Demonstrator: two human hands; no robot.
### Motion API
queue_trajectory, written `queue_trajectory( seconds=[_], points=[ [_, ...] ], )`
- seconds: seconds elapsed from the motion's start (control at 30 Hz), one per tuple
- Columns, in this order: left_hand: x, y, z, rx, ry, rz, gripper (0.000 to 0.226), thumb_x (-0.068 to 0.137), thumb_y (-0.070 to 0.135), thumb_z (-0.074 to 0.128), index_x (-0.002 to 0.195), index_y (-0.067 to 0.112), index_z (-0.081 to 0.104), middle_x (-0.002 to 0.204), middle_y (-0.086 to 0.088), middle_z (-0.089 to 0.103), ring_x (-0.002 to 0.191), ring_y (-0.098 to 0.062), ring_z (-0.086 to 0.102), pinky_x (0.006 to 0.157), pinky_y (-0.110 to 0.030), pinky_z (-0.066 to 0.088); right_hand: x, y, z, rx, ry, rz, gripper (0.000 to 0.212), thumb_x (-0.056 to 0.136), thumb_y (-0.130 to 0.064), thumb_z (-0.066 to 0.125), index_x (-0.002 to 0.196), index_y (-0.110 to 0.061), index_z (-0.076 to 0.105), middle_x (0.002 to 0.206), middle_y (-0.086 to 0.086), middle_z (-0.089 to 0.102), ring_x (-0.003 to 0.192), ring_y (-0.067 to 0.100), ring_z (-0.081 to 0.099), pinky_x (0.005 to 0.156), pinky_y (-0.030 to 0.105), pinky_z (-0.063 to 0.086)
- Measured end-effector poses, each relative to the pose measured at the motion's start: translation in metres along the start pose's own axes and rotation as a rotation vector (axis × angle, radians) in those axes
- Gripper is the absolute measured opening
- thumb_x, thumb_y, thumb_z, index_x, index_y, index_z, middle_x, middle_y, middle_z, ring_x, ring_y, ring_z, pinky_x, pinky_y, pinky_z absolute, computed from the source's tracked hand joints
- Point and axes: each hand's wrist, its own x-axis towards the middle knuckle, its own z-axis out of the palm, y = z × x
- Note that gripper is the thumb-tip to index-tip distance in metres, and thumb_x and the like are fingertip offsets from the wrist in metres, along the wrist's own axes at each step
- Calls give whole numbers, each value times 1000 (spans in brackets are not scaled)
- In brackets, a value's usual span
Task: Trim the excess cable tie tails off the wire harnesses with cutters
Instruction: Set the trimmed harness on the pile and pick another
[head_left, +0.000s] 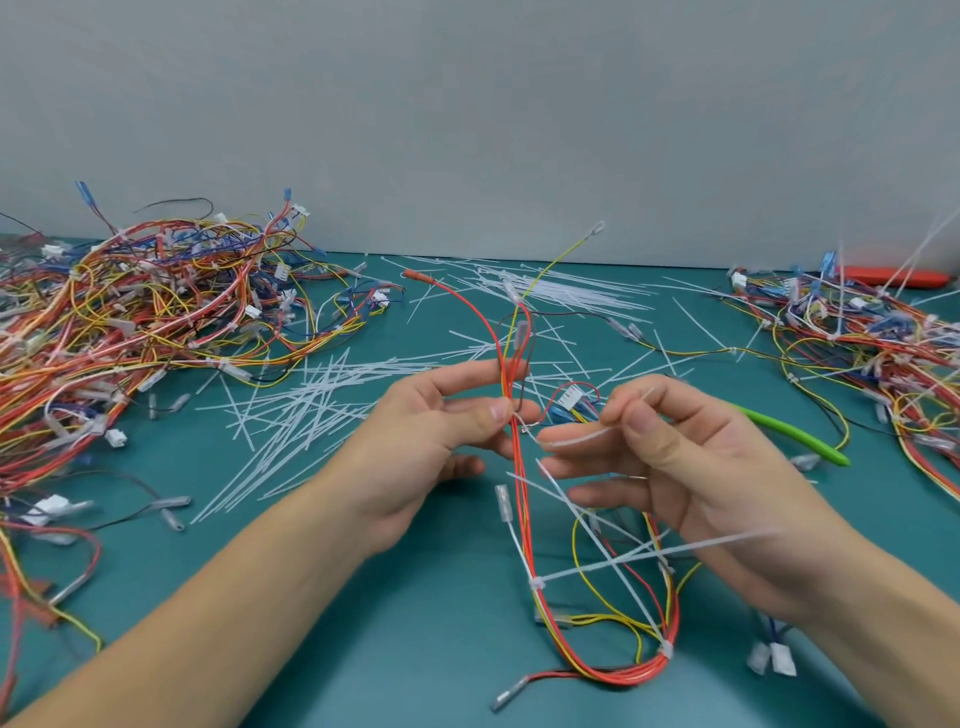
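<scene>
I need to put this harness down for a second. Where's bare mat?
Bare mat lies near you, between the left forearm and the left wire pile. A smaller patch sits between the forearms, left of the held harness. It is crowded mid-table with loose cable ties, and the right wire pile fills the right side.

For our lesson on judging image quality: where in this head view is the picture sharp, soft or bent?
Head view: even, soft light with faint shadows on the green mat; the wide lens bends the mat's far edge; the left hand and the wire harness it pinches look fairly sharp; the cable tie in the right hand is smeared by motion; harness piles at the edges go soft.
</scene>
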Motion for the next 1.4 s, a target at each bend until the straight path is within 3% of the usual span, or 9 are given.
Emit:
queue_trajectory(
  seconds=[0.33, 0.53, 0.83, 0.93, 1.03, 1.1, 1.17, 1.23, 1.4],
  points=[
    [0, 5, 1, -141, -42, -7, 35, 75, 27, 83, 109, 31, 78, 103, -4, 78, 76, -14, 68, 65, -25, 52, 2, 0, -3, -32, 114, 4, 53, 81, -65, 75, 114, -23, 78, 124, 16, 74, 109, 36, 74, 76, 35, 63],
    [-3, 6, 3, -158, -84, 28, 24, 64, 25, 90, 83, 28, 77, 92, -5, 77, 70, -13, 64, 67, -26, 51, 1, 7, -3, -129, 115, 40, 39, 79, -31, 83, 117, -22, 78, 114, 15, 78, 95, 34, 78, 74, 32, 62],
    [-6, 8, 8, -212, -102, 71, 15, 70, 25, 85, 81, 26, 76, 93, -9, 77, 61, -15, 67, 62, -27, 57, 1, 6, -1, -223, 229, 41, 28, 78, -40, 77, 96, -18, 82, 93, 15, 80, 76, 25, 78, 67, 28, 62],
    [-4, 8, 6, -297, -29, 78, 14, 74, 23, 84, 85, 26, 76, 94, -6, 76, 62, -13, 68, 58, -25, 56, -2, 5, -3, -396, 143, 44, 24, 86, -37, 74, 98, -17, 80, 91, 11, 81, 79, 24, 78, 71, 25, 60],
    [0, 9, 3, -388, 104, 69, 22, 76, 20, 78, 97, 19, 70, 94, -5, 76, 63, -13, 67, 56, -24, 56, -8, 1, -3, -515, -132, 163, 30, 96, -45, 70, 104, -17, 78, 97, 6, 81, 92, 17, 78, 83, 24, 60],
    [2, 10, 0, -421, 186, 74, 24, 77, 20, 75, 100, 16, 68, 93, -4, 76, 62, -12, 66, 56, -24, 56, -10, -2, -1, -585, -238, 212, 29, 97, -46, 68, 105, -19, 77, 95, 1, 81, 87, 8, 75, 79, 17, 55],
    [2, 10, -2, -433, 233, 86, 24, 78, 18, 74, 101, 15, 68, 92, -5, 76, 61, -12, 66, 56, -24, 57, -10, -4, 0, -579, -244, 235, 24, 93, -41, 71, 106, -23, 77, 88, -2, 80, 79, 6, 71, 74, 16, 52],
    [3, 10, -2, -413, 234, 88, 23, 78, 18, 74, 100, 14, 68, 93, -6, 77, 62, -12, 66, 57, -23, 57, -10, -4, -2, -590, -244, 249, 23, 89, -39, 75, 107, -25, 78, 79, -3, 75, 73, 10, 65, 71, 24, 51],
    [0, 10, 1, -301, 21, 0, 13, 79, 29, 75, 86, 18, 79, 92, -5, 77, 66, -13, 71, 59, -23, 58, -7, -1, -3, -505, -134, 172, 10, 90, -23, 71, 94, -24, 81, 73, 1, 70, 68, 9, 66, 66, 17, 51]
  ],
)
